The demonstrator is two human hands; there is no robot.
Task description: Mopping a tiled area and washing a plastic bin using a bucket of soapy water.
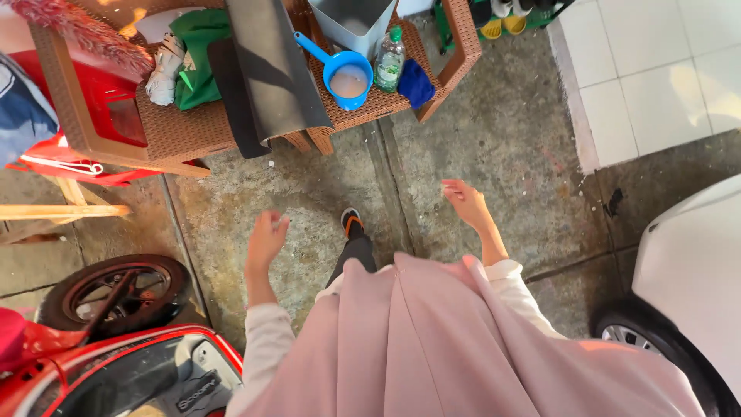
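A head-worn camera looks straight down at a person standing on a stained concrete floor, one dark shoe with an orange tongue stepping forward. Both hands are raised in front of the body and hold nothing. The left hand is loosely open, fingers relaxed and slightly curled; the right hand is also open, its fingers bunched lightly together and pointing toward 10 o'clock. Ahead of the person, at 12 o'clock, stands a woven brown bench. On its right end sits a blue dipper filled with cloudy water, its handle running up toward 11 o'clock. Just right of the dipper are a clear plastic bottle with a green cap and a dark blue cloth. From the right hand the dipper lies at about 11 o'clock; from the left hand, at about 1 o'clock. The right hand looks slightly nearer, though both are well apart from it. A dark mat drapes over the bench middle. A red scooter is at 8 o'clock and a white car at 4 o'clock.
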